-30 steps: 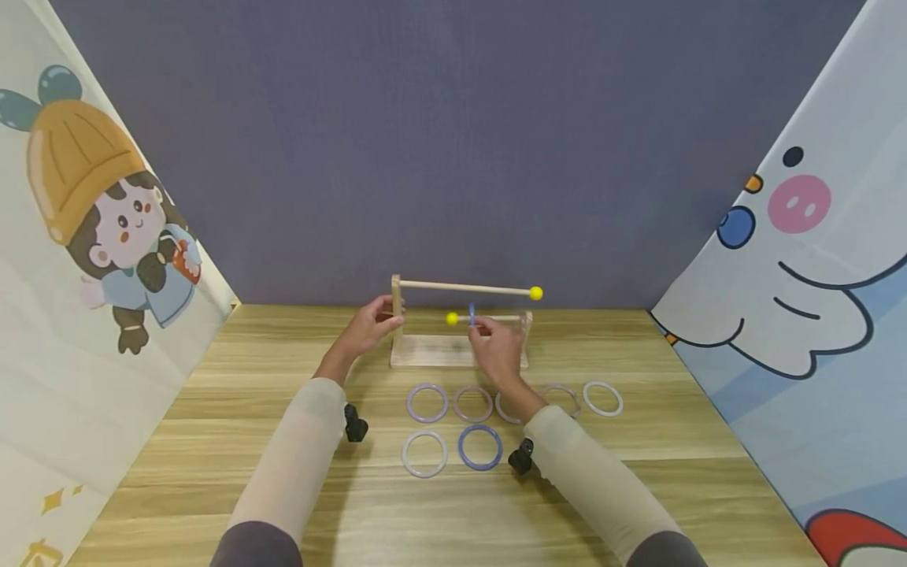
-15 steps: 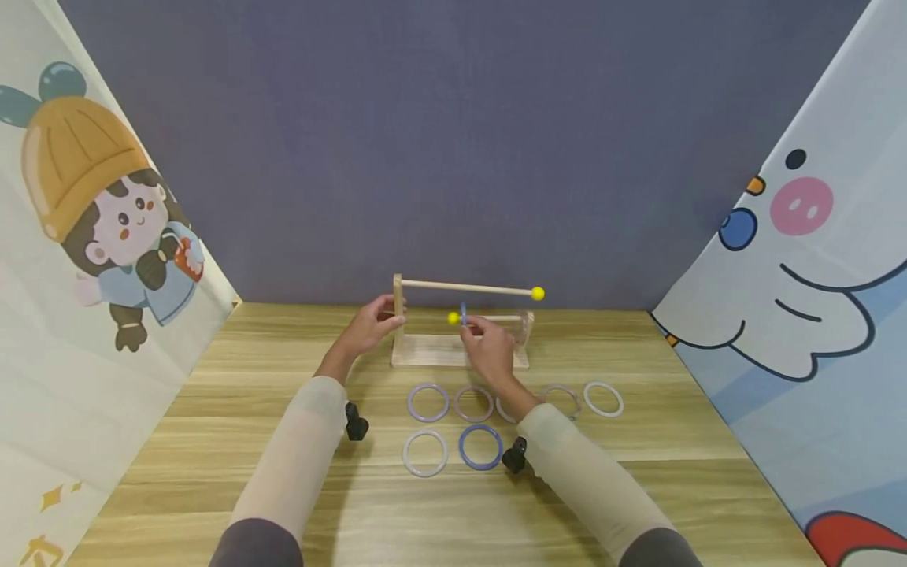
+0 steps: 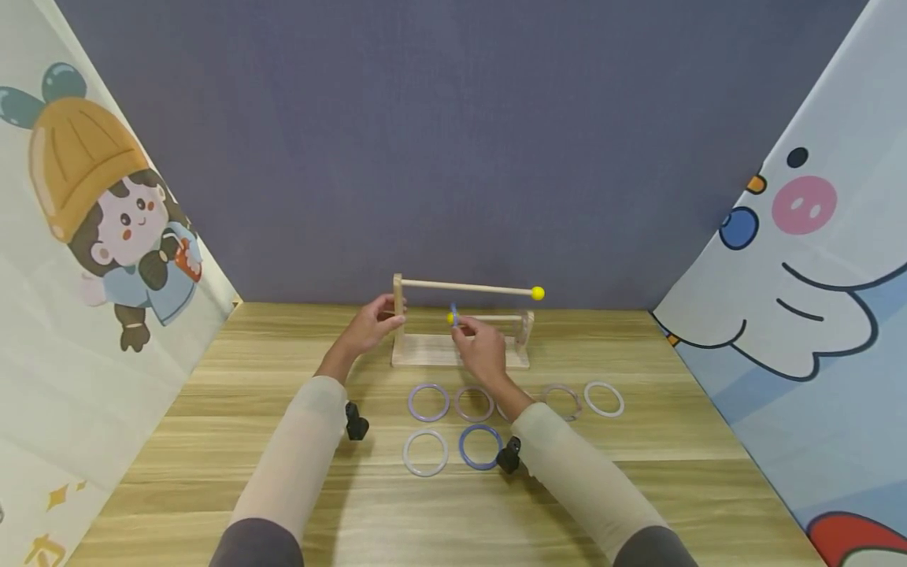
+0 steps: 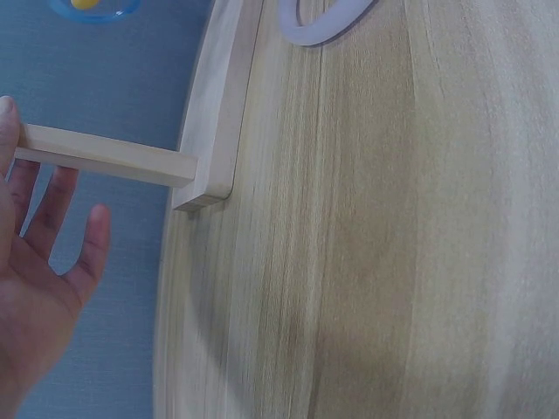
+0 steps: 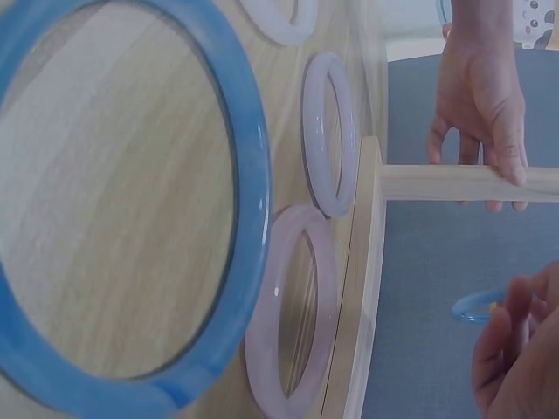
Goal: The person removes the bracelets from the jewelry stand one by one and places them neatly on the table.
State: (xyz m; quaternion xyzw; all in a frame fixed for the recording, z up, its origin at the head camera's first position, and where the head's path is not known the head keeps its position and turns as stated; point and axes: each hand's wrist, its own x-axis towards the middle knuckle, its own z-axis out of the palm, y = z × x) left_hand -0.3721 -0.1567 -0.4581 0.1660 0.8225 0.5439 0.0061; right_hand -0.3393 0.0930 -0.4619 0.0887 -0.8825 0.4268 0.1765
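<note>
On the far part of the table stands a wooden rack with two rods, each tipped by a yellow ball. My left hand (image 3: 368, 324) holds its tall left post (image 4: 105, 155), thumb in front and some fingers behind. Between thumb and fingertips, my right hand (image 3: 485, 350) pinches a small blue bangle (image 3: 454, 309). The bangle overlaps the yellow ball (image 3: 449, 319) of the lower rod, and in the right wrist view yellow shows through the ring (image 5: 472, 307). A pale translucent bangle (image 3: 522, 331) hangs by the short right post.
Several bangles lie in front of the rack, among them a lilac one (image 3: 428, 402), a white one (image 3: 604, 399) and a blue one (image 3: 480, 447). The upper rod (image 3: 468, 287) runs above the right hand. A dark wall (image 3: 453, 157) stands behind.
My right hand has moved left along the lower rod with the blue bangle, from the rod's shaft to its yellow ball. My left hand has stayed on the post.
</note>
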